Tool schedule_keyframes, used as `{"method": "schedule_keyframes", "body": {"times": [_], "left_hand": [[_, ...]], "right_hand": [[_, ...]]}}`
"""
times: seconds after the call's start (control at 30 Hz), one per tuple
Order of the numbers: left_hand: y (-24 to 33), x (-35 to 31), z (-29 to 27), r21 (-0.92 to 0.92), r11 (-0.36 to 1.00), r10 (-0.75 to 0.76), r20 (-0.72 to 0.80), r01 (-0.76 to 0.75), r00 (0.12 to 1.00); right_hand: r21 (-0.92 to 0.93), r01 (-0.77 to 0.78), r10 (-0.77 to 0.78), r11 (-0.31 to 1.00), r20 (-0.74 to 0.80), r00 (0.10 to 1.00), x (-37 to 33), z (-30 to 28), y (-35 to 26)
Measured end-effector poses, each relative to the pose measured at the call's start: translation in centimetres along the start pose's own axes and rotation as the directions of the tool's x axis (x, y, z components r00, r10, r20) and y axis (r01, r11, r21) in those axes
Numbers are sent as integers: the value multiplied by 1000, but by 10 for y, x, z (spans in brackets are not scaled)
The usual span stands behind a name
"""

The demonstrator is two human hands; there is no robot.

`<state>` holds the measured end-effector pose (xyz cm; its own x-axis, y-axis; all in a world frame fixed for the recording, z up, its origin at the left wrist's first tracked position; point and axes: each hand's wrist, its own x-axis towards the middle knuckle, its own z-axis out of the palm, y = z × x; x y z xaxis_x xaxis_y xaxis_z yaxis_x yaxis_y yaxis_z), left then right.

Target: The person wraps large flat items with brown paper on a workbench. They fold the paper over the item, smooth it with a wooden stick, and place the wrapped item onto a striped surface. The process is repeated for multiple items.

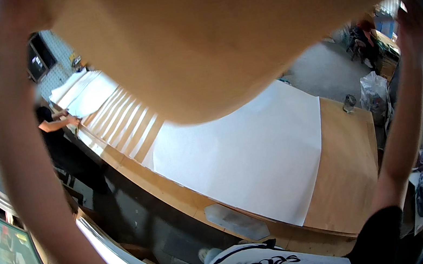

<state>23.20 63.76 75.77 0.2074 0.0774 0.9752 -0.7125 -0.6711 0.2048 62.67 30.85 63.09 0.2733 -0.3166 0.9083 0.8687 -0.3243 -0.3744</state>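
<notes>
A large tan sheet [242, 45], blurred and bowed downward in the middle, is raised close overhead and fills the top of the view. My left hand [14, 19] is up at its left side, gripping the edge, though the fingers are smeared. At the far right my right hand [413, 22] is lifted to the sheet's other side, its fingers dark and blurred. Below the raised sheet a wide white sheet [247, 154] lies flat on the long wooden table [344, 161]. Several white strips [125, 120] lie side by side farther along.
A clear elongated plate [236, 221] rests along the near table edge. A glass jar [349, 103] stands at the right end, beside a clear plastic bag [374, 91]. Another person [68, 142] in dark clothes works at the table's left side, near more white sheets [91, 92].
</notes>
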Motion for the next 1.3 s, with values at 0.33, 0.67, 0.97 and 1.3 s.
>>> {"method": "schedule_keyframes", "body": {"times": [0.33,0.67,0.97,1.3], "left_hand": [[-141,-288,-57,-561,316,-948,-155,765,278],[-216,-554,-79,-551,-300,-953,141,779,-267],[-227,-608,-88,-526,-302,-951,221,795,-215],[-215,-595,-83,-486,-184,-979,164,854,-117]], "right_hand": [[-185,422,-302,888,459,836,-274,-252,-21],[145,-982,992,-123,7,-124,-541,-161,-133],[186,-947,963,-264,-5,-269,-574,-170,-119],[205,-951,973,-230,39,-227,-584,-185,-102]]}}
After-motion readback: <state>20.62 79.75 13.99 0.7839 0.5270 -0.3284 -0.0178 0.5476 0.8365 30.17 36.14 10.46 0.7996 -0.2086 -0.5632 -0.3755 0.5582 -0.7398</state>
